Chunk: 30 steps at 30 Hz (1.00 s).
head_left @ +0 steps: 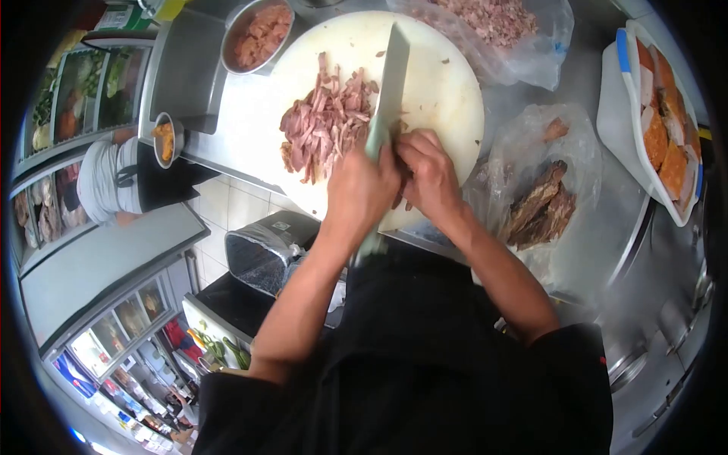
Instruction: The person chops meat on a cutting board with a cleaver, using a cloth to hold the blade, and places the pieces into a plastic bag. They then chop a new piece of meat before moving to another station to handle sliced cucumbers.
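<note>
Clasping broad-bladed knife (392,80), left hand (362,188), grip closed; right hand (430,174) curled round brown meat (407,203) (mostly hidden).

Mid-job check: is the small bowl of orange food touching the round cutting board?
Apart. The head view shows a stretch of steel counter between the small bowl and the round cutting board.

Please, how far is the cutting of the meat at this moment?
It looks partly done. Already cut: a pile of meat strips on the round board. In hand: the left hand grips the knife; the right hand is close beside it, mostly hiding what is under its fingers. Probably left: the larger dark pieces on the clear plastic, if they are also for cutting.
</note>
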Each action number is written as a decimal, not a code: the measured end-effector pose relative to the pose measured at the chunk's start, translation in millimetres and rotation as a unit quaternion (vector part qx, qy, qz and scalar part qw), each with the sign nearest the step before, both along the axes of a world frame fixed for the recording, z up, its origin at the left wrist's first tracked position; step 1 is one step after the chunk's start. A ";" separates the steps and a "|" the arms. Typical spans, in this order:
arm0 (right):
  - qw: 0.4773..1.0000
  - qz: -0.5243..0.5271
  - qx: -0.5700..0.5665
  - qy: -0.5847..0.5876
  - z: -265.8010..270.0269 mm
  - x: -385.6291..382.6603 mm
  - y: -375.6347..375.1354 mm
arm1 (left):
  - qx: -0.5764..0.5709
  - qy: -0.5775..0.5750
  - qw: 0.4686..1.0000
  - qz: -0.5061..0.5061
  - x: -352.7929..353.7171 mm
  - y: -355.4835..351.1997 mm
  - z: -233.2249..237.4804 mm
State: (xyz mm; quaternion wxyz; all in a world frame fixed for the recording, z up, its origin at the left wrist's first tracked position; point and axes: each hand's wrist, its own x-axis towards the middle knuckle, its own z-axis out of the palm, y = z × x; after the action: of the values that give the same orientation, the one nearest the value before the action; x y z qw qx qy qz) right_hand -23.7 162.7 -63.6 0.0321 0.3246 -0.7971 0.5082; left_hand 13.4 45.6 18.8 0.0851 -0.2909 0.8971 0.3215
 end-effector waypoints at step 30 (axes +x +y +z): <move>0.998 0.044 0.028 -0.017 9.4 4.6 28.4 | -0.003 0.025 1.000 -0.019 -14.1 -8.1 7.0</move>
State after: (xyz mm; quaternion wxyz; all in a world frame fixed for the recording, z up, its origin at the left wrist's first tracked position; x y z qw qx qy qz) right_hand -19.1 191.1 -54.2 -0.0131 0.3516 -0.7961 0.4924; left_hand -0.7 37.5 25.9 0.0680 -0.2664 0.9051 0.3244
